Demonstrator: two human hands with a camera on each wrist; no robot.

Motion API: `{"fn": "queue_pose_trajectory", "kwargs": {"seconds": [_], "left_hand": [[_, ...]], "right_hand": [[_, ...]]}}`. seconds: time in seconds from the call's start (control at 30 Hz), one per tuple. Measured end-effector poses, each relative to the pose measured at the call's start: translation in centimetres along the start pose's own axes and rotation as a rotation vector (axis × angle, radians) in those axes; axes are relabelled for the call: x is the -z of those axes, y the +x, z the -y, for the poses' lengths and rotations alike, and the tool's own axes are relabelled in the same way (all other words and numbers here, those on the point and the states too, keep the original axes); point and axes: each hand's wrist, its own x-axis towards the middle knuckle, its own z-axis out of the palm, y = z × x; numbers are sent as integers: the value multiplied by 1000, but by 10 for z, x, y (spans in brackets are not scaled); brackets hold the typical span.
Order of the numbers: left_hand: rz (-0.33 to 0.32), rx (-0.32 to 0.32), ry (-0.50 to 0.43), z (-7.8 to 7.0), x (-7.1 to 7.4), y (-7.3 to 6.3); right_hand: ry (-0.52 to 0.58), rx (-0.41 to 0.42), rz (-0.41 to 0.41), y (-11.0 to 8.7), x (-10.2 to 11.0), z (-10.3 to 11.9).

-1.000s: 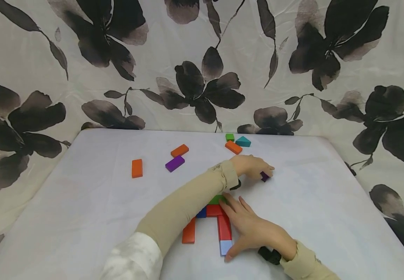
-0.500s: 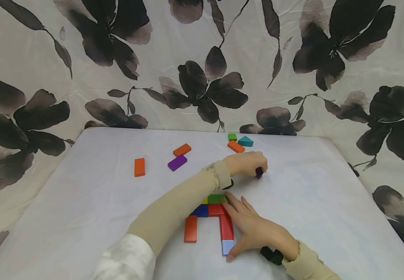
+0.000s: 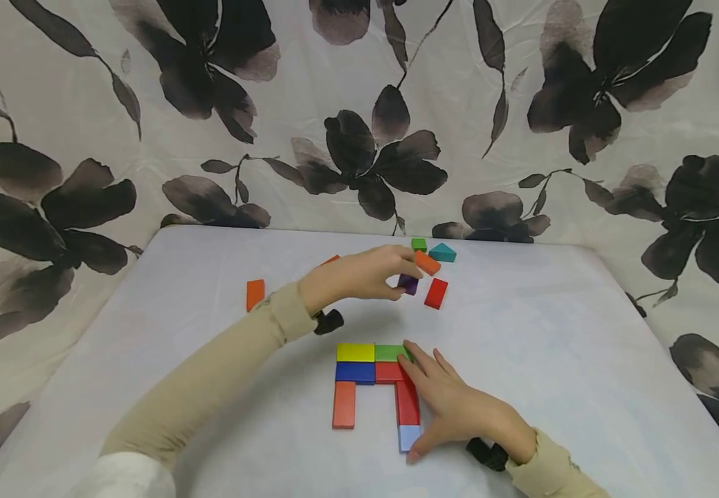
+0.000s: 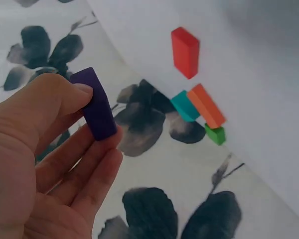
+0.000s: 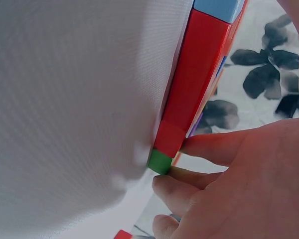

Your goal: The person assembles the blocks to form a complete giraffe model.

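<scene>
Seven blocks joined flat on the table: yellow and green in the far row, blue and short red in the near. Legs toward the person: coral off blue; long red then pale blue off short red.

Left hand?

Left hand has purple pinched, thumb against fingers, above the table. Not placed.

Right hand?

Right hand: fingers spread along the right edge, touching near green, thumb by pale blue. No grip.

What's left?

Purple, plus any loose ones wanted: loose red, orange, small green, teal triangle. Another, left orange, sits partly behind the sleeve.

That all?

Orange sliver behind the left hand; can't tell what else the arm hides.

Done?

Partway, I'd judge. Left leg's a piece shorter.
</scene>
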Motion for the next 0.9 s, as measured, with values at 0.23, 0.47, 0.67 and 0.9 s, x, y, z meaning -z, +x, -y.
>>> {"fn": "queue_pose_trajectory", "kwargs": {"seconds": [0.23, 0.47, 0.67, 0.9], "left_hand": [[-131, 60, -91, -3, -28, -75], [-176, 142, -209, -18, -57, -133], [-162, 180, -207, -42, -86, -176], [-230, 47, -204, -71, -112, -193]], "right_hand": [[1, 7, -5, -1, 0, -2], [14, 2, -5, -2, -1, 0], [25, -4, -7, -2, 0, 1], [26, 1, -1, -2, 0, 3]]}}
